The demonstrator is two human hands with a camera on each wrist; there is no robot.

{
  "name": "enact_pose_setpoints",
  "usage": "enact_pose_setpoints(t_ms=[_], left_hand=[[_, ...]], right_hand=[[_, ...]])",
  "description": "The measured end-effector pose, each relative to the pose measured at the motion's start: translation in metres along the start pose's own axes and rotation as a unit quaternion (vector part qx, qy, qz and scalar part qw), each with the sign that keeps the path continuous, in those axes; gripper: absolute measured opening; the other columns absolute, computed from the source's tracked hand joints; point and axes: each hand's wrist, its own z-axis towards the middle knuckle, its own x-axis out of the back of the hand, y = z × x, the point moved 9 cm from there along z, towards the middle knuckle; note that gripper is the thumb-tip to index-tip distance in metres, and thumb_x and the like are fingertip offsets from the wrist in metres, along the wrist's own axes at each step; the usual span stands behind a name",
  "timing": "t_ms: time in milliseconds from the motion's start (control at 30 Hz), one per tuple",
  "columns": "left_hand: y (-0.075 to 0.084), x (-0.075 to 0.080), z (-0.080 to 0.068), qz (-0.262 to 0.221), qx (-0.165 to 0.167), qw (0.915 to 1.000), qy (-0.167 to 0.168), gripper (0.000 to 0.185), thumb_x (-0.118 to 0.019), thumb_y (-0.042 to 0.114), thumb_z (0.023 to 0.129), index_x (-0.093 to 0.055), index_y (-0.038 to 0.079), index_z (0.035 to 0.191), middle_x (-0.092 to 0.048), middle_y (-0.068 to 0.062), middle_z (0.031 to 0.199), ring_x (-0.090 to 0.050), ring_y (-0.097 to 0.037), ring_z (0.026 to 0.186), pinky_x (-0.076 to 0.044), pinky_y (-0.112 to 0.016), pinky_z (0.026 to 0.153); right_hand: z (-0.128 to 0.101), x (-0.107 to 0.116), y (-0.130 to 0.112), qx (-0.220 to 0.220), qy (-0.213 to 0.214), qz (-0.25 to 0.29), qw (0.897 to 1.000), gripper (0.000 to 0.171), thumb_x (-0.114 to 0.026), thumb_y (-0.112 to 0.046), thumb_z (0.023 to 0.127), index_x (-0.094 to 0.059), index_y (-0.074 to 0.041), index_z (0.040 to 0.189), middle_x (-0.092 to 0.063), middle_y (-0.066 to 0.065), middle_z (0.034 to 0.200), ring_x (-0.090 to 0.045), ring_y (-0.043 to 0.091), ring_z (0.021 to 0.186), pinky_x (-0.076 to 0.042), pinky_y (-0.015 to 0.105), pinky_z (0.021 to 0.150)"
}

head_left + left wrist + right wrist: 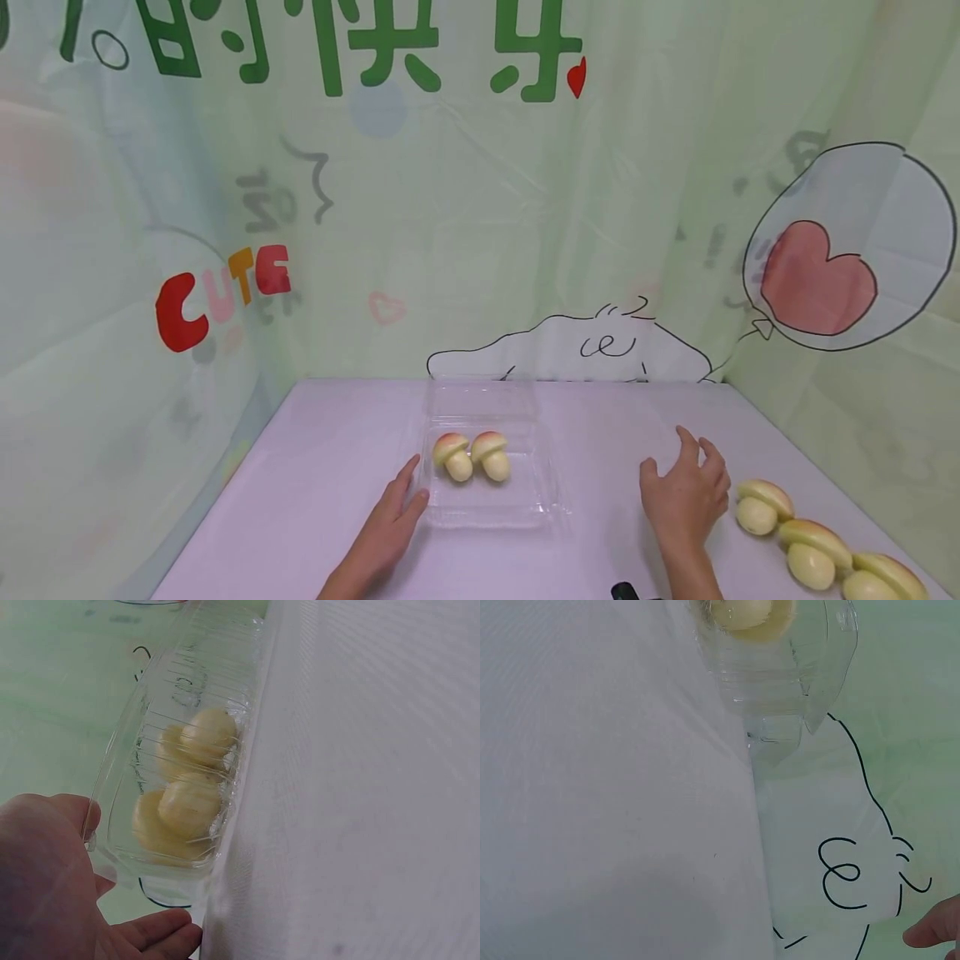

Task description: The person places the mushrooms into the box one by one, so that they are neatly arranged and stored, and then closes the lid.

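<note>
Your left hand (386, 521) lies at eight o'clock to the clear plastic clamshell box (531, 492), its fingers stretched out and its thumb by the rim; whether it presses there you cannot tell. Your right hand (685, 504) hangs well apart from it at about four o'clock, fingers loosely bent and holding nothing, just beside the loose mushroom pieces (813, 554). You look partway along, judging by how things lie: a pair of mushrooms (491, 457) sits inside the box, three pieces lie outside in a slanting row further out at four o'clock, the nearest to you cut off by the frame, and the lid (482, 400) is open at twelve. Your boxed pair leans side by side, caps toward twelve and rounded stems toward six. All five look smooth and cream-yellow, with domed caps blushing orange-red on top. Beyond the lilac-white tabletop (337, 467), a printed curtain (450, 208) hangs at twelve.
</note>
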Motion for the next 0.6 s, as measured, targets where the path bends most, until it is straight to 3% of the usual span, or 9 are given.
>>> enact_pose_setpoints(t_ms=[600], left_hand=[[0.002,0.002,0.000,0.008,-0.003,1.0000,0.000,0.057,-0.044,0.039,0.098,-0.025,0.021,0.148,-0.031,-0.012,0.148,-0.025,-0.032,0.136,-0.020,-0.057,0.106]], right_hand=[[0.016,0.021,0.028,-0.022,-0.030,-0.047,0.998,0.063,-0.058,-0.013,0.081,-0.036,-0.005,0.139,-0.018,0.027,0.144,-0.014,0.047,0.131,-0.020,0.068,0.090]])
